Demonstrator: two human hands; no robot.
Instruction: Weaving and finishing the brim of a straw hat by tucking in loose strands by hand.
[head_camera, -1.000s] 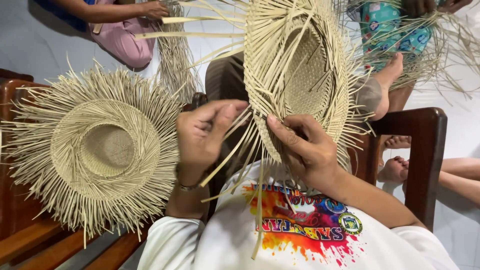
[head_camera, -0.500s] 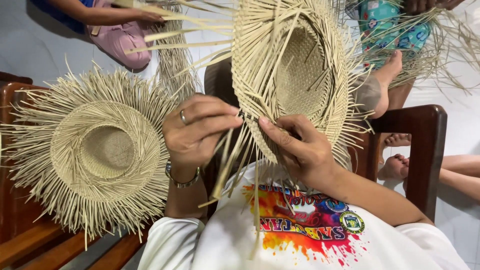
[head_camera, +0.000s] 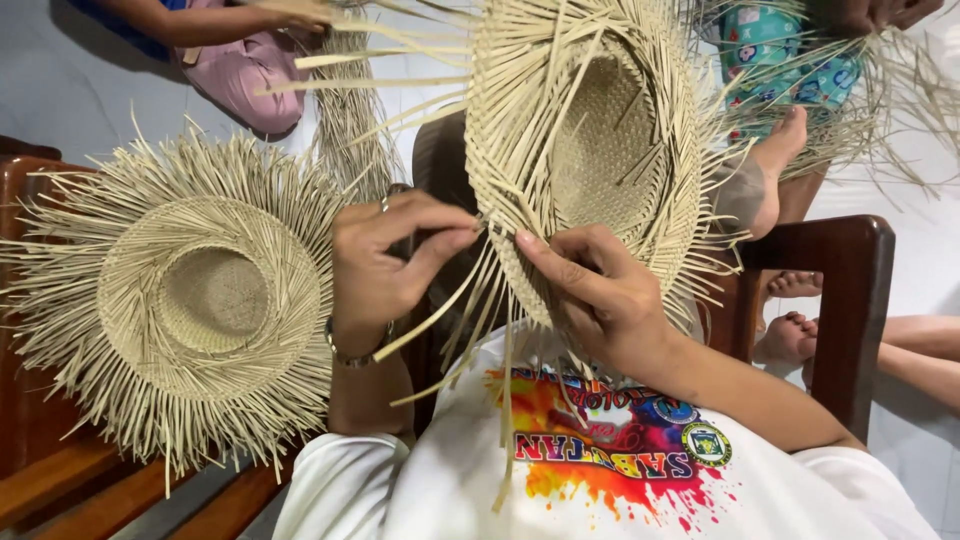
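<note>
- Unfinished straw hat held up over lap, brim edge between both hands.
- Left hand: fingers pinched together on loose straw strands at lower brim edge.
- Right hand: fingers clamped on brim just beside.
- Count: two hats; second hat lying on wooden bench, left end, untouched.

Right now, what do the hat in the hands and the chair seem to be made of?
Hat being woven: pale, matte flat strips, probably dried palm or straw; loose ends stick out around the brim. Chair: dark reddish wood, glossy, likely varnished, judging by its sheen.
</note>
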